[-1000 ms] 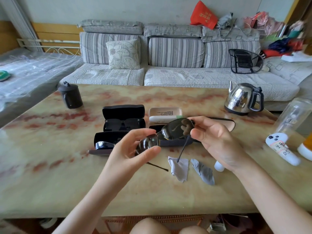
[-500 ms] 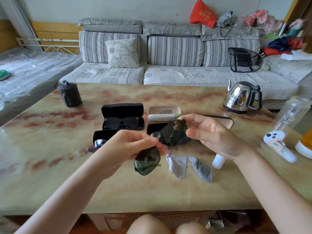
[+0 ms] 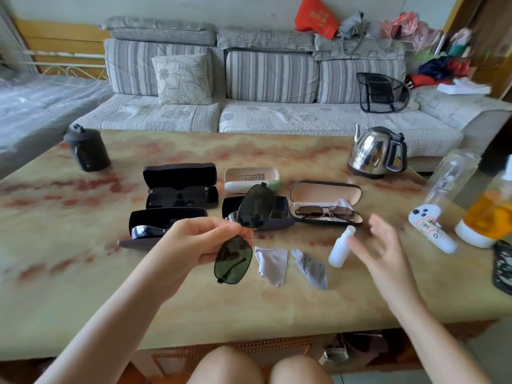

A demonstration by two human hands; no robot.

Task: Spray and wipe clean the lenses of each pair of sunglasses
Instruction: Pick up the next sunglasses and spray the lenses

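One pair of sunglasses (image 3: 234, 259) out, pinched at bridge by left hand (image 3: 194, 245) above worktop (image 3: 83, 286); right hand (image 3: 385, 253) spread, empty, beside spray bottle (image 3: 339, 252). Est. early stage: cloths (image 3: 273, 263) lie unused, other pairs in cases (image 3: 325, 191)

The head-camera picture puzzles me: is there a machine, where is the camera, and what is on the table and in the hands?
No machine here, only a person's two bare hands. The camera sits on the person's head and looks forward and down, so the arms enter from below. The left hand pinches dark sunglasses between the lenses, above the table. The right hand is open and holds nothing, close to a small white spray bottle. Two grey cloths lie beside the bottle. Behind are open cases with more sunglasses, and a steel kettle.
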